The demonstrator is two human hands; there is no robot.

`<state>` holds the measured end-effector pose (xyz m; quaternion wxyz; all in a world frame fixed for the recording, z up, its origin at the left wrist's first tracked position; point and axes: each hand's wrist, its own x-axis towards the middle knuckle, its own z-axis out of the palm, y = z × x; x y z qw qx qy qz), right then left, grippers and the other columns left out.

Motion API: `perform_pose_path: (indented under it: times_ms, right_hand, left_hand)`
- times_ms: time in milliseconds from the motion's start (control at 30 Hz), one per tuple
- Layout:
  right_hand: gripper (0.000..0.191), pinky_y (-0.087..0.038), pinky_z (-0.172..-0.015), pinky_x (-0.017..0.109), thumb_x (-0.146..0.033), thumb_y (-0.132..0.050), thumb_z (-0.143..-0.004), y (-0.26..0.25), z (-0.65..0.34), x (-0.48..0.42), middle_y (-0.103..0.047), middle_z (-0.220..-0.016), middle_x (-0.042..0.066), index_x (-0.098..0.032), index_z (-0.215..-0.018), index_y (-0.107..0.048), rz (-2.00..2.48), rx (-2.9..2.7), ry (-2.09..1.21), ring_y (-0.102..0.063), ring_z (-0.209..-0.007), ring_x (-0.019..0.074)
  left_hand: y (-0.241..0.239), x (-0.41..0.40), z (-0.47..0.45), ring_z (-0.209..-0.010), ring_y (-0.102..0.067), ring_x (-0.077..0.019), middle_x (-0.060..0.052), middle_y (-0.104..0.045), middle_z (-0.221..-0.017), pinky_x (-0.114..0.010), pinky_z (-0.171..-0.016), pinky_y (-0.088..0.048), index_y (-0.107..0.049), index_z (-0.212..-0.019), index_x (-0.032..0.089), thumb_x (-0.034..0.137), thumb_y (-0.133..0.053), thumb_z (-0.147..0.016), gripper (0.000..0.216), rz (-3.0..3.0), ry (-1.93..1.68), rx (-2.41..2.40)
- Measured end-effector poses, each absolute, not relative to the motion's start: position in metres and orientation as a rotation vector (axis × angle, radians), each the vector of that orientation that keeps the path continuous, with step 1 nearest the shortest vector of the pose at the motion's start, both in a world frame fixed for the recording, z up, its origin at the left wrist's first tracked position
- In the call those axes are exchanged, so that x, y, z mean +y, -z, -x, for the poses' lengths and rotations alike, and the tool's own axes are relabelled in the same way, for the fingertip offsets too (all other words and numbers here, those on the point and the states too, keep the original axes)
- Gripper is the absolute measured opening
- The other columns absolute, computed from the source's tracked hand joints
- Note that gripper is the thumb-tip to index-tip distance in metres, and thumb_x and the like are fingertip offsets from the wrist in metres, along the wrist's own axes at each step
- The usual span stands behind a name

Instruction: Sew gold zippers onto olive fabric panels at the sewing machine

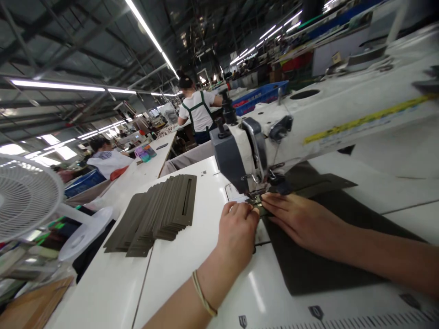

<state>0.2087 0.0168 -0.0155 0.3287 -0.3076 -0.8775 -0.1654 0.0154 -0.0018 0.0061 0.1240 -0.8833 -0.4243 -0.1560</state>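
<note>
Dark olive fabric (329, 256) under flat right hand (302, 219), left hand (236, 233) curled, pinching its edge

Dim factory hall under long ceiling strip lights (151, 34); rows of white worktables (144, 171); white fan (25, 196) at left

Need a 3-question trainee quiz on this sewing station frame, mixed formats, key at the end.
1. True or false: the left hand grips the white desk fan.
2. What does the right hand press flat? A) dark olive fabric panel B) blue plastic crate
3. The fanned stack of dark slotted fabric pieces lies to which side of the white sewing machine head?

Key: 1 false, it is fingertips down by the needle; 2 A; 3 left.
</note>
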Motion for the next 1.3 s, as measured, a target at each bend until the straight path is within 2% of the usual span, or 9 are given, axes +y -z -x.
perform_pose_path:
  times_ms: [100,267,433,833,1000,1300]
  right_hand:
    - [0.032,-0.056,-0.087,0.039,-0.011,-0.043,-0.090,0.015,-0.206,0.018,-0.072,-0.108,0.014,-0.010,-0.106,-0.070,0.854,-2.340,0.423,-0.067,-0.099,0.0236]
    - [0.029,-0.055,-0.089,0.040,-0.010,-0.045,-0.090,0.006,-0.206,0.014,-0.070,-0.110,0.017,-0.005,-0.105,-0.069,0.889,-2.393,0.389,-0.066,-0.099,0.0253]
    - [0.027,-0.053,-0.090,0.041,-0.012,-0.046,-0.090,0.008,-0.207,0.015,-0.069,-0.111,0.018,-0.005,-0.105,-0.068,0.913,-2.411,0.345,-0.064,-0.100,0.0263]
    - [0.025,-0.055,-0.078,0.039,-0.012,-0.046,-0.088,0.012,-0.206,0.026,-0.072,-0.098,0.015,-0.009,-0.098,-0.069,0.814,-2.320,0.401,-0.066,-0.083,0.0253]
    - [0.026,-0.055,-0.078,0.041,-0.013,-0.046,-0.089,0.015,-0.206,0.027,-0.072,-0.100,0.016,-0.008,-0.103,-0.068,0.838,-2.339,0.407,-0.067,-0.084,0.0268]
    - [0.021,-0.054,-0.080,0.039,-0.010,-0.047,-0.087,0.011,-0.206,0.029,-0.071,-0.097,0.013,-0.013,-0.097,-0.065,0.814,-2.362,0.268,-0.066,-0.086,0.0251]
  left_hand:
    - [-0.007,-0.002,-0.018,-0.087,-0.065,-0.0216,-0.007,-0.067,-0.098,-0.043,-0.094,-0.049,-0.065,-0.097,0.016,0.010,-0.057,-0.092,0.012,2.509,0.463,-1.194]
    - [-0.009,-0.001,-0.019,-0.087,-0.065,-0.0228,-0.009,-0.068,-0.096,-0.044,-0.091,-0.050,-0.066,-0.101,0.015,0.010,-0.051,-0.095,0.018,2.489,0.507,-1.116]
    - [-0.013,0.000,-0.022,-0.085,-0.064,-0.0226,-0.009,-0.067,-0.095,-0.043,-0.087,-0.051,-0.067,-0.098,0.015,0.012,-0.049,-0.096,0.019,2.492,0.478,-1.085]
    - [-0.005,0.010,-0.020,-0.081,-0.063,-0.0213,-0.007,-0.068,-0.092,-0.038,-0.085,-0.051,-0.066,-0.085,0.014,0.009,-0.059,-0.090,0.009,2.508,0.462,-1.130]
    - [-0.005,0.012,-0.019,-0.083,-0.064,-0.0210,-0.007,-0.069,-0.092,-0.038,-0.087,-0.050,-0.066,-0.083,0.015,0.008,-0.058,-0.090,0.013,2.523,0.471,-1.161]
    - [-0.004,0.015,-0.016,-0.083,-0.064,-0.0208,-0.007,-0.069,-0.091,-0.037,-0.085,-0.050,-0.066,-0.086,0.015,0.007,-0.060,-0.088,0.010,2.558,0.456,-1.165]
